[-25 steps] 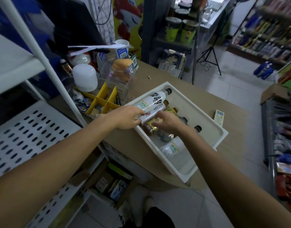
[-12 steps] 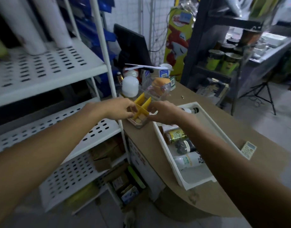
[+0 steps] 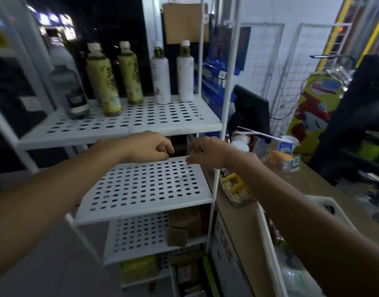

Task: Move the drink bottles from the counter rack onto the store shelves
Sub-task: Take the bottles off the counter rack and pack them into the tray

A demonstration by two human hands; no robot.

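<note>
Reaching with left hand (image 3: 150,147) and right hand (image 3: 205,152), fingers curled, contents impossible to tell. Turned from the rack (image 3: 313,199) on the surface (image 3: 325,181) to the middle shelf (image 3: 145,189). Probably mid-placement; four bottles (image 3: 129,76) already on the shelf above, more in the rack.

The left hand (image 3: 150,147) and right hand (image 3: 205,152) reach over a white metal shelf with holes (image 3: 145,189). Green plastic bottles (image 3: 103,82) and white plastic bottles (image 3: 160,80) stand on the upper shelf (image 3: 130,123).

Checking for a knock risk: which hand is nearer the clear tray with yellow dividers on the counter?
Right. The right hand sits just above and left of the clear tray with yellow dividers; the left hand lies further left, over the white perforated shelf.
</note>
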